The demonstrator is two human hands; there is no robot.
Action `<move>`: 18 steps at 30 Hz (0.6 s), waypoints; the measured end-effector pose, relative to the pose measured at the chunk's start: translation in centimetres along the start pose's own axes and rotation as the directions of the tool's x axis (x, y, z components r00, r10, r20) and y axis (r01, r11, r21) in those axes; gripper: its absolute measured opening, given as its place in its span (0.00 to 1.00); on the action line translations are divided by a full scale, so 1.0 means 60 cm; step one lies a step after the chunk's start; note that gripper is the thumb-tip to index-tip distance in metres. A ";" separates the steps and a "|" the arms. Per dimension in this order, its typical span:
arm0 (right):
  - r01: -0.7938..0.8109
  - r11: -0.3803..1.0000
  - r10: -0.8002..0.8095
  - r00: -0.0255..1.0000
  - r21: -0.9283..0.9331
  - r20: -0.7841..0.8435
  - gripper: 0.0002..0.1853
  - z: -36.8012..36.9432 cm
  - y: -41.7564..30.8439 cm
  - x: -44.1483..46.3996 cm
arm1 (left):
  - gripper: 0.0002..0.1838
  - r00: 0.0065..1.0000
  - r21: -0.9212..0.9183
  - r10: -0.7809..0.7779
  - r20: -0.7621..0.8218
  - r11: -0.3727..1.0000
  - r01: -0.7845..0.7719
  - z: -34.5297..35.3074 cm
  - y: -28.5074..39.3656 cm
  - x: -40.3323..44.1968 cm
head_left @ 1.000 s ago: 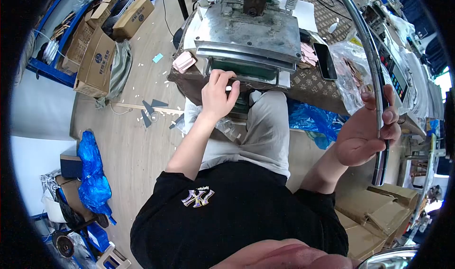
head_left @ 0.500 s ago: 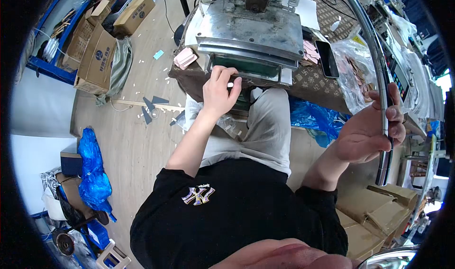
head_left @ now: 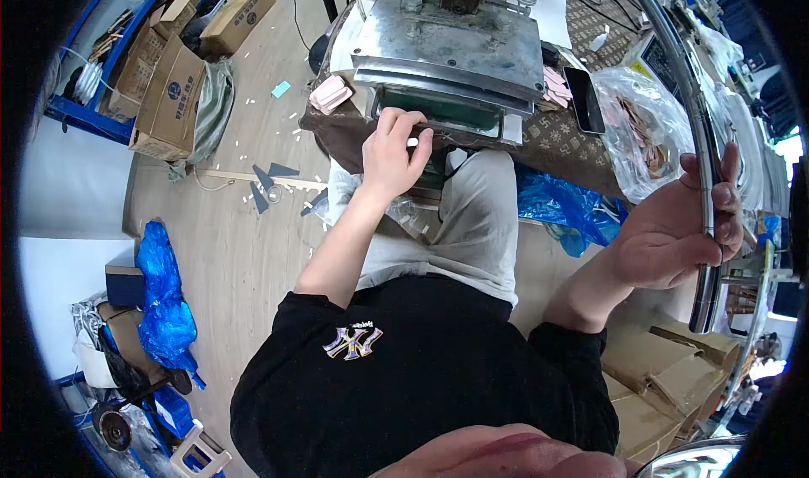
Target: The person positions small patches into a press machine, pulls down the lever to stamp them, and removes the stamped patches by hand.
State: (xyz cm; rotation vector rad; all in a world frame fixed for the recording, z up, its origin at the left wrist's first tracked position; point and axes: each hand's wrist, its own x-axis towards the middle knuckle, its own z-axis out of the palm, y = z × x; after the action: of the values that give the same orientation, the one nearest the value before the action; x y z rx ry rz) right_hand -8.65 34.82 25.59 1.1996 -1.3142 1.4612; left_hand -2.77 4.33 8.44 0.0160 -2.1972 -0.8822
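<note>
My left hand (head_left: 392, 158) is at the front of a metal press (head_left: 451, 44), its fingers curled by the near edge of the press's flat tray (head_left: 508, 131). A small white end (head_left: 412, 142) shows between thumb and fingers; the rest of what they close on is hidden. The tray has a dark green surface (head_left: 442, 114) and sits under the thick steel plate. Off to the right, my right hand (head_left: 674, 229) is closed around the lower part of a long shiny metal lever (head_left: 696, 124), thumb across it. The lever runs up past the press's right side.
Pink pieces (head_left: 331, 95) lie left of the press. To its right are a phone (head_left: 584, 99) and a clear plastic bag (head_left: 628, 115) with pieces inside. Blue plastic (head_left: 556, 204) hangs below the table. Cardboard boxes (head_left: 168, 99) stand at left; dark triangular scraps (head_left: 259, 196) lie on the floor.
My right hand and the lever have shifted a little to the right. My left hand stays at the tray's front edge, nearly unmoved.
</note>
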 end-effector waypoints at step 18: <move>0.017 0.999 -0.018 0.999 0.036 0.032 0.20 -0.012 0.004 0.017 | 0.10 1.000 0.018 -0.003 0.025 1.000 0.002 -0.001 -0.001 -0.001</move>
State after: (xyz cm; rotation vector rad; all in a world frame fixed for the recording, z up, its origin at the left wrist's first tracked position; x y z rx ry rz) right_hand -9.18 35.47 26.54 1.2598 -1.3006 1.4644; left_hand -2.71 4.28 8.39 0.0161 -2.2291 -0.8684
